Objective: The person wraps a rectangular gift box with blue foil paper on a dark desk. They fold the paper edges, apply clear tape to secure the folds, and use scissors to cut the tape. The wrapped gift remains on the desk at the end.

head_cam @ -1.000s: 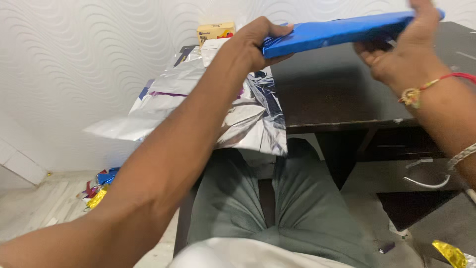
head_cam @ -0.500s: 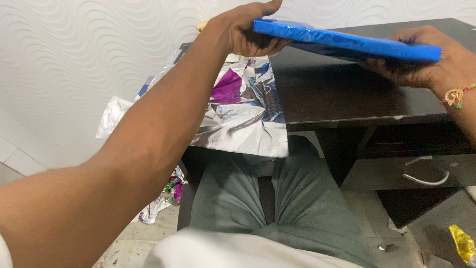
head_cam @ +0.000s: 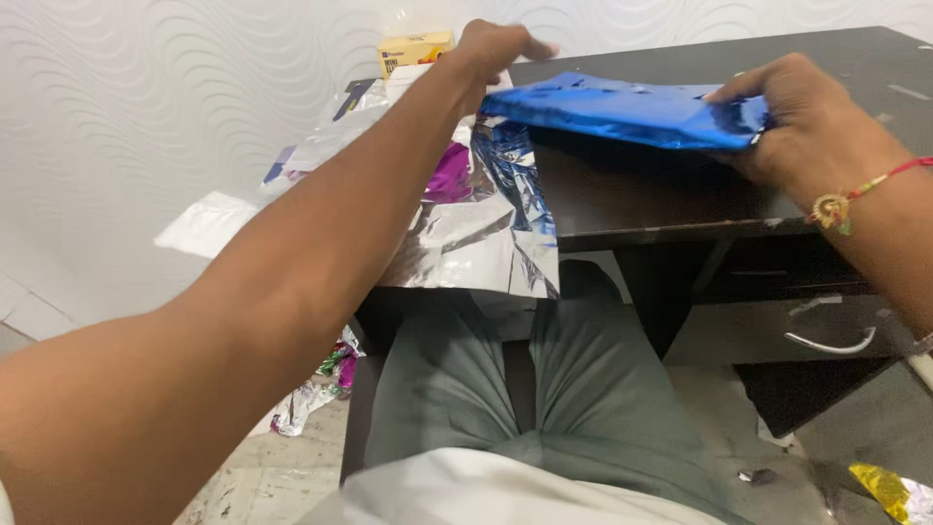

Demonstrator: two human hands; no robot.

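The blue foil-wrapped flat box (head_cam: 622, 112) has dropped from mid-air to lie low over the dark wooden desk (head_cam: 661, 194), its long axis running left to right. The right hand (head_cam: 807, 122) clamps its right end; the left hand (head_cam: 496, 49), fingers spread, touches its left end. Crinkled silver foil sheets (head_cam: 476, 233) hang off the desk edge.

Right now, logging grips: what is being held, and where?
The blue foil-wrapped flat box: right hand grips its right end; left hand rests at its left end.
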